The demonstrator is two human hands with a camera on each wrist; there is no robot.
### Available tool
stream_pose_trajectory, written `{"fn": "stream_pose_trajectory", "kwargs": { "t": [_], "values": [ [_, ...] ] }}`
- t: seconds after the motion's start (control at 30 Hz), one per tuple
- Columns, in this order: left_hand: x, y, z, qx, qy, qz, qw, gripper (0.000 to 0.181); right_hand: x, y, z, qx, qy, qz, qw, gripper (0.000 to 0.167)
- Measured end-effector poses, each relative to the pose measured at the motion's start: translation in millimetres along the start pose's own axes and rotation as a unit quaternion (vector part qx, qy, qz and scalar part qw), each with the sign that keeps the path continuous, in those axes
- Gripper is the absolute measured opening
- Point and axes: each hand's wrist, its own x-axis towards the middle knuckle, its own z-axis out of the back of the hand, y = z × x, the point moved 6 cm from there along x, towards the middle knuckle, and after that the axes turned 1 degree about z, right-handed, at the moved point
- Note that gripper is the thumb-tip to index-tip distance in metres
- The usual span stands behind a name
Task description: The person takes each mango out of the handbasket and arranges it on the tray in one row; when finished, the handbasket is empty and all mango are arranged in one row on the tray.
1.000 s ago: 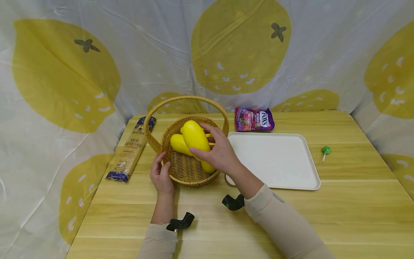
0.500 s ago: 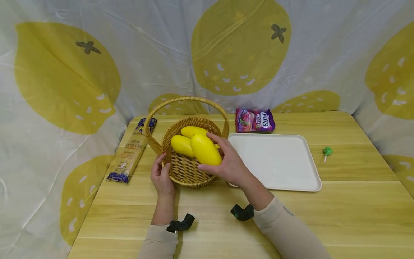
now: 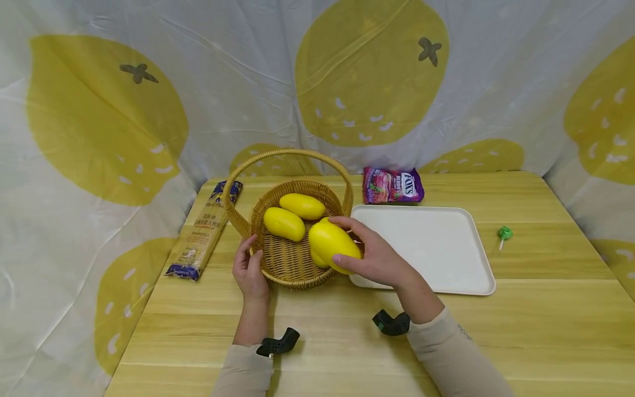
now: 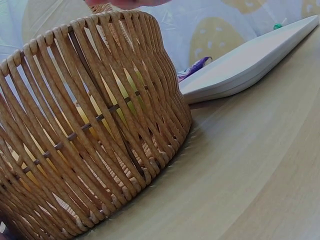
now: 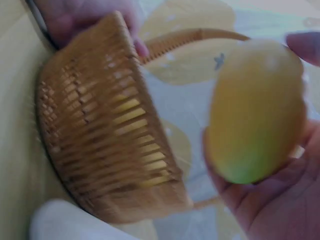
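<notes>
A wicker basket (image 3: 290,259) stands on the table, its handle arched upright. Two yellow oval fruits (image 3: 284,224) (image 3: 302,206) lie inside, and part of another yellow fruit (image 3: 319,260) shows under the held one. My left hand (image 3: 252,275) grips the basket's left front rim; in the right wrist view that hand (image 5: 85,17) is at the basket's far side. Above the right rim, my right hand (image 3: 379,256) holds a yellow fruit (image 3: 333,244) between thumb and fingers. That fruit (image 5: 255,110) looks blurred in the right wrist view, apart from the basket (image 5: 100,125).
To the basket's right lies a white tray (image 3: 426,248), with a purple candy bag (image 3: 392,186) behind it. A green lollipop (image 3: 505,233) is farther right. On the left is a pack of spaghetti (image 3: 203,231). A lemon-print curtain (image 3: 238,82) hangs behind the table.
My right hand has moved right and toward me with its yellow fruit, from over the basket's middle to its right rim, uncovering the two fruits inside. The left hand stays on the rim.
</notes>
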Motion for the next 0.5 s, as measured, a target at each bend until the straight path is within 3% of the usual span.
{"fn": "stream_pose_trajectory", "kwargs": {
  "t": [0.23, 0.5],
  "values": [
    [0.3, 1.5, -0.8, 0.010, -0.006, 0.029, 0.9995, 0.033, -16.8, -7.2, 29.0, -0.077, 0.047, -0.065, 0.9938, 0.079],
    [-0.4, 0.3, -0.3, 0.020, -0.007, 0.029, 0.9993, 0.033, -28.3, -26.4, 67.0, -0.100, -0.001, -0.147, 0.9841, 0.077]
  ]
}}
